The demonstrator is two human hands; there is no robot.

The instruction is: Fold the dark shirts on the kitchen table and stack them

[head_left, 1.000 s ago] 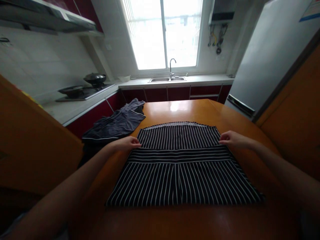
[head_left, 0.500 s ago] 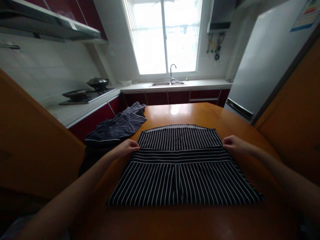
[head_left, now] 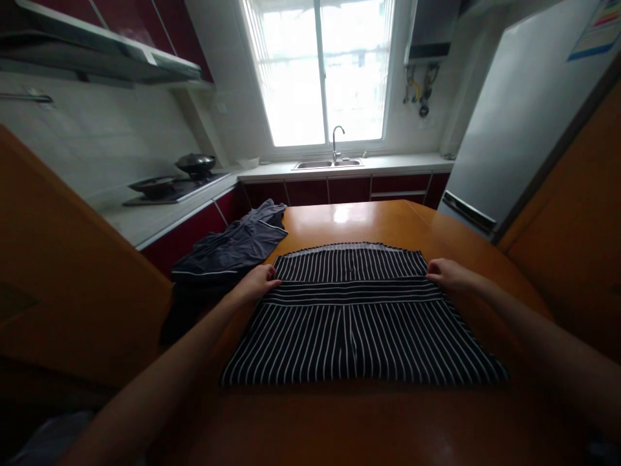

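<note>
A black garment with white stripes (head_left: pixel 310 336) lies spread flat on the wooden table in front of me. Its stripes run lengthwise, except across a waistband-like strip in the middle, where they run sideways. My left hand (head_left: pixel 259 283) pinches the garment's left edge at the level of that strip. On the opposite edge, my right hand (head_left: pixel 447 274) pinches the cloth at about the same height. Both hands are closed, with the fabric stretched between them. The far edge curves and shows a pale inner side.
Dark grey clothes (head_left: pixel 228 249) lie heaped at the table's left edge. The wooden table (head_left: pixel 354 220) reaches toward a counter with a sink (head_left: pixel 327 164). Pans (head_left: pixel 194 163) stand on a stove at the left, and a fridge (head_left: pixel 499 123) is at the right.
The garment's near hem has shifted slightly away from me. My hands have come a little closer together, still pinching the sides. The whole view has shifted slightly.
</note>
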